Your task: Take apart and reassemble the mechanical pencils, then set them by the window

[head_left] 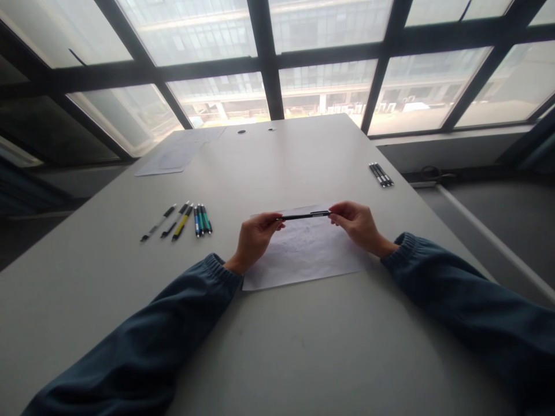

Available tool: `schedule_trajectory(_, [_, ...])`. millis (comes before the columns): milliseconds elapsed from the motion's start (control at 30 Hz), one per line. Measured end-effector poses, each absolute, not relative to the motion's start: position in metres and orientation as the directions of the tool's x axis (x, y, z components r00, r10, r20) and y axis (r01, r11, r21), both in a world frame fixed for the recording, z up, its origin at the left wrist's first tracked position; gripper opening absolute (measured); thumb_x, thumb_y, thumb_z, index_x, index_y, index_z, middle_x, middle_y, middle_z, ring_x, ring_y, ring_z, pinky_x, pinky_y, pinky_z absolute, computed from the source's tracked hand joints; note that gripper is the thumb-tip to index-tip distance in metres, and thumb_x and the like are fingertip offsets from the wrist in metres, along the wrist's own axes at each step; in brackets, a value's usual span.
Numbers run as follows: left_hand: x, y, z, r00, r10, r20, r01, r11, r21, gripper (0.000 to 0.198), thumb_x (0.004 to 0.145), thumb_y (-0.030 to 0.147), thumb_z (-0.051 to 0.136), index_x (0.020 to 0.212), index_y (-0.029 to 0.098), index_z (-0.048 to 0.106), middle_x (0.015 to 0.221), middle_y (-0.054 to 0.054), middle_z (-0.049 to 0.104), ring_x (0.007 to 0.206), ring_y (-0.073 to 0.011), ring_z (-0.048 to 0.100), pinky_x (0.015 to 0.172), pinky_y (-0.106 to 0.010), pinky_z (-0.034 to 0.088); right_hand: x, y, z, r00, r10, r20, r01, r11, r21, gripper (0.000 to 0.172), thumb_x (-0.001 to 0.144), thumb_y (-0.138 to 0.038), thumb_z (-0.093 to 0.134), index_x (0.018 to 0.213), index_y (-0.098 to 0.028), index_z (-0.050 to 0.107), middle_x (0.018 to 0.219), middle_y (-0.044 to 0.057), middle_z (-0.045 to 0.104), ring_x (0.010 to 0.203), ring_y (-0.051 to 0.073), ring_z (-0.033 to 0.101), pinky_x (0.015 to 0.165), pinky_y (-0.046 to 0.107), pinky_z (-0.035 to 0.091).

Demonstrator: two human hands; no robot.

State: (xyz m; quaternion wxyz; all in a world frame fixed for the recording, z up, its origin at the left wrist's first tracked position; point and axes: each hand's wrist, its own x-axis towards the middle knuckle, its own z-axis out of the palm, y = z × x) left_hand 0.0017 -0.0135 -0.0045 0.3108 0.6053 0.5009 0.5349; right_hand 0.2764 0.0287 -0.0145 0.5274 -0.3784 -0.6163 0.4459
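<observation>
A black pen (303, 216) with a clip and a pale label is held level between my two hands, above a sheet of paper (303, 260) with faint marks. My left hand (256, 237) pinches its left end between thumb and fingers. At the other end, by the clip, my right hand (356, 224) pinches it the same way. Both hands partly cover the paper's sides.
Left of the paper lie a grey pen (158, 223), a yellow pen (182, 223) and several blue and green pens (203, 220). Several black pens (381, 174) lie near the right edge. More paper (171, 153) rests at the table's (281, 167) far left, before the windows.
</observation>
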Motion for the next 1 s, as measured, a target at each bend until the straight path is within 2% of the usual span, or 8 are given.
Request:
schedule_trajectory(233, [-0.003,-0.0099,-0.0089,-0.101,0.924,0.368,0.31,-0.322,0.894,0.033,0.081,0.043,0.08,0.097,0.015,0.076,0.083,-0.008,0.078,0.075,-0.0196,0.076,0.073,-0.03,0.064,0.2747,0.0318,-0.0136,-0.129,0.949,0.289,-0.002,0.291,-0.957,0.03,0.073,-0.042,0.084,0.085,-0.016,0.074,0.069,0.003,0.072,0.063,0.016,0.066,0.059,0.029,0.053])
schedule_trajectory(1000, [-0.0033,-0.011,-0.0081,-0.076,0.921,0.381,0.318,-0.34,0.885,0.027,0.082,0.037,0.079,0.095,0.014,0.076,0.081,-0.007,0.078,0.072,-0.0179,0.075,0.071,-0.028,0.063,0.2751,0.0331,-0.015,-0.119,0.944,0.307,0.013,0.311,-0.95,0.023,0.075,-0.036,0.082,0.084,-0.016,0.075,0.068,0.003,0.072,0.061,0.015,0.065,0.06,0.028,0.052])
